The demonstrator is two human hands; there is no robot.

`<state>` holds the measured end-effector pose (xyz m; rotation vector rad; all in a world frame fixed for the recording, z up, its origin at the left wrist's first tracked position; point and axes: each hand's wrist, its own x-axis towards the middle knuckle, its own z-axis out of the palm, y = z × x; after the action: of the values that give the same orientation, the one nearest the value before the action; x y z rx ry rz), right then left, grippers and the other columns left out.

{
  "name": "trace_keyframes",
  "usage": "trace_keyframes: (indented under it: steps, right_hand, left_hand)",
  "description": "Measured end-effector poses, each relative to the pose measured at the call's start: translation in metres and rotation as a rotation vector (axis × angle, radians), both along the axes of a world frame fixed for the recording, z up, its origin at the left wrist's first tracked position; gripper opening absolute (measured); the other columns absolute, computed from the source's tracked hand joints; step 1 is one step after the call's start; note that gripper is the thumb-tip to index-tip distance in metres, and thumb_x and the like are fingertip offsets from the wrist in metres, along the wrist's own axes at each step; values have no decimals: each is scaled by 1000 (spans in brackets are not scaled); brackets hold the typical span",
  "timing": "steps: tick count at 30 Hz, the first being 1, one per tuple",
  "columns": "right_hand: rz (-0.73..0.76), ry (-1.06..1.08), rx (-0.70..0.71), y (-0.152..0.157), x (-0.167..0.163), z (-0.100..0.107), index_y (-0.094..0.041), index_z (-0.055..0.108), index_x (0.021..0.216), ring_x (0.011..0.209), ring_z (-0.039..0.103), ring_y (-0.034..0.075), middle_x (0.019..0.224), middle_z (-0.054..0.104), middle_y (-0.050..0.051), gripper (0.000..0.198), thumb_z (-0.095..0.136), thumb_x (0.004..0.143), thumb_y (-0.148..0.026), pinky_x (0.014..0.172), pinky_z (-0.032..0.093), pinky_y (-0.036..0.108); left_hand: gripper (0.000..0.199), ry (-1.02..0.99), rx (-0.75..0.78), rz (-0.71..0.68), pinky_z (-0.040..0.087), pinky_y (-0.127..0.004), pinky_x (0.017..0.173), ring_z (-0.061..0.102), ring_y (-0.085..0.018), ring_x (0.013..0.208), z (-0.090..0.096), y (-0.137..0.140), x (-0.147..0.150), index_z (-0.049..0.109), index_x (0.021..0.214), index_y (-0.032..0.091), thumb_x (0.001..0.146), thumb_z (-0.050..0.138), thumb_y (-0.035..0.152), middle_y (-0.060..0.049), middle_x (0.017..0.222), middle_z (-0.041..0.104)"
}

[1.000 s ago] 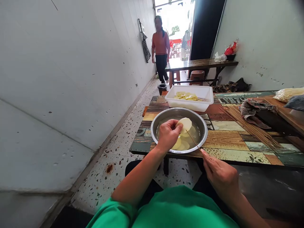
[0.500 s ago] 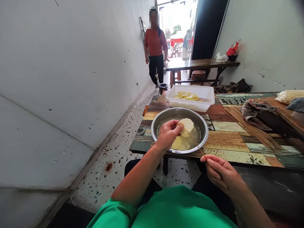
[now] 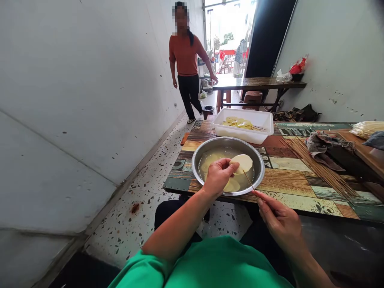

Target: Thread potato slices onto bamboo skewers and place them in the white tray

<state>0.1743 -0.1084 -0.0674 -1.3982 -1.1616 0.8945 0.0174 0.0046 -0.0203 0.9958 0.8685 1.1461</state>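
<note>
Above a metal basin (image 3: 196, 176) of cloudy water, my left hand (image 3: 218, 176) pinches a pale, round potato slice (image 3: 243, 163) between thumb and fingers. My right hand (image 3: 279, 216) is closed on a thin wooden skewer (image 3: 249, 179) near the basin's front rim. The skewer's far end meets the lower edge of the slice; whether it has gone in I cannot tell. More potato slices (image 3: 231, 185) lie under the water. Behind the basin, a white plastic tub (image 3: 244, 134) contains skewered slices (image 3: 237, 122).
A bundle of loose skewers (image 3: 322, 170) lies on the patterned table (image 3: 282, 176), beside a crumpled cloth (image 3: 321, 146). A person in an orange top (image 3: 186, 56) walks along the left wall, near a dark bin (image 3: 208, 109). Another table (image 3: 249, 83) stands behind.
My left hand and the slice have shifted slightly right and down, and my right hand has moved slightly left. The person has come nearer, with one arm held out toward the back table.
</note>
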Motion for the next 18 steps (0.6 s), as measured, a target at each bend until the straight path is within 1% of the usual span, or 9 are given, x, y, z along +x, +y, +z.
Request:
trace_keyframes:
  steps: [2, 4, 6, 9, 11, 13, 15, 17, 18]
  right_hand:
    - [57, 198, -79, 0, 0, 4, -19, 75, 103, 49, 47, 8, 61, 57, -1, 33, 71, 79, -41, 44, 39, 18]
    - [174, 463, -188, 2, 1, 10, -17, 74, 102, 36, 32, 3, 48, 40, -8, 31, 70, 81, -40, 35, 28, 15]
    - [309, 694, -269, 3, 2, 16, -17, 73, 99, 30, 16, 0, 45, 28, -12, 26, 68, 83, -37, 30, 19, 13]
    - [424, 814, -292, 4, 4, 18, -17, 72, 94, 28, 8, -1, 45, 23, -14, 21, 67, 84, -36, 27, 18, 13]
    - [375, 651, -225, 4, 5, 14, -18, 72, 94, 26, 14, 1, 42, 27, -13, 23, 65, 86, -38, 26, 22, 13]
    - [241, 264, -26, 3, 6, 7, -19, 75, 97, 32, 43, 6, 47, 51, -5, 22, 65, 85, -35, 33, 40, 17]
    - [104, -188, 256, 4, 8, -2, -21, 76, 99, 61, 69, 16, 75, 74, 5, 19, 65, 84, -26, 57, 57, 25]
    - [18, -525, 479, 5, 10, -9, -22, 76, 102, 82, 73, 21, 96, 77, 7, 23, 64, 83, -16, 78, 58, 30]
    - [-8, -618, 550, 5, 10, -11, -21, 75, 104, 83, 73, 21, 97, 77, 8, 26, 63, 83, -13, 79, 58, 30]
  left_hand:
    - [40, -68, -71, 24, 42, -21, 58, 53, -7, 61, 1, -1, 0, 64, 73, 12, 54, 83, 41, -1, 69, 63]
    - [43, -129, -130, 27, 43, -21, 58, 56, -8, 63, 3, -1, -1, 63, 72, 12, 49, 86, 40, -1, 70, 64]
    - [45, -165, -180, 16, 44, -21, 57, 57, -9, 62, 5, -2, -2, 63, 73, 12, 46, 88, 38, -1, 71, 65]
    - [43, -188, -244, 0, 44, -21, 56, 56, -8, 58, 8, -3, -3, 63, 74, 12, 47, 88, 33, -2, 70, 65]
    - [40, -189, -262, 3, 44, -21, 55, 55, -7, 56, 10, -4, -3, 63, 74, 11, 50, 88, 30, -1, 69, 65]
    - [37, -174, -258, 13, 43, -21, 55, 54, -7, 56, 12, -6, -3, 63, 74, 11, 52, 87, 29, -1, 69, 64]
    - [35, -153, -253, 20, 43, -20, 54, 54, -7, 57, 13, -7, -4, 63, 73, 11, 53, 87, 28, -1, 68, 64]
    - [33, -140, -259, 28, 43, -20, 54, 55, -7, 58, 15, -8, -4, 63, 72, 11, 54, 86, 27, -1, 68, 64]
    - [32, -140, -264, 33, 43, -20, 55, 55, -7, 58, 16, -8, -4, 63, 72, 11, 55, 86, 26, -1, 68, 63]
